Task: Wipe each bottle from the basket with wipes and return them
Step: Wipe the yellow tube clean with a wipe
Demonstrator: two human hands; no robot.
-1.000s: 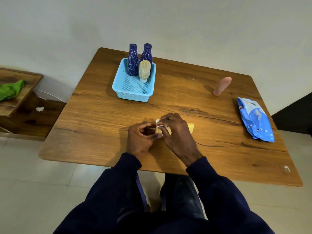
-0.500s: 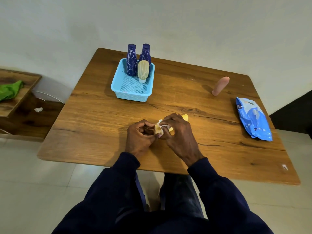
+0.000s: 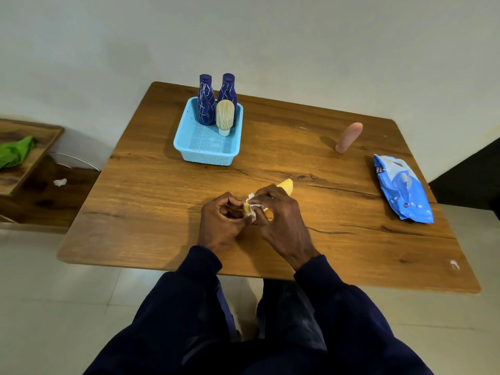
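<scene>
A yellow bottle (image 3: 287,185) lies tilted over the table's middle, held between both hands. My left hand (image 3: 220,220) grips its near end. My right hand (image 3: 278,215) presses a white wipe (image 3: 253,204) against the bottle's body, hiding most of it. The light blue basket (image 3: 189,146) stands at the back of the table with two dark blue bottles (image 3: 206,102) (image 3: 228,89) and a cream bottle (image 3: 224,115) upright in its far end. A pink bottle (image 3: 349,137) stands alone at the back right. The blue wipes pack (image 3: 403,186) lies at the right edge.
The wooden table (image 3: 151,190) stands against a white wall. A low wooden side table (image 3: 27,169) with a green cloth (image 3: 15,152) and a small white scrap (image 3: 60,182) is to the left. Pale tiled floor lies below.
The bottle's far end has swung up and away from me, now pointing toward the back right, while both hands kept their hold and the wipe rubbed near the bottle's near end.
</scene>
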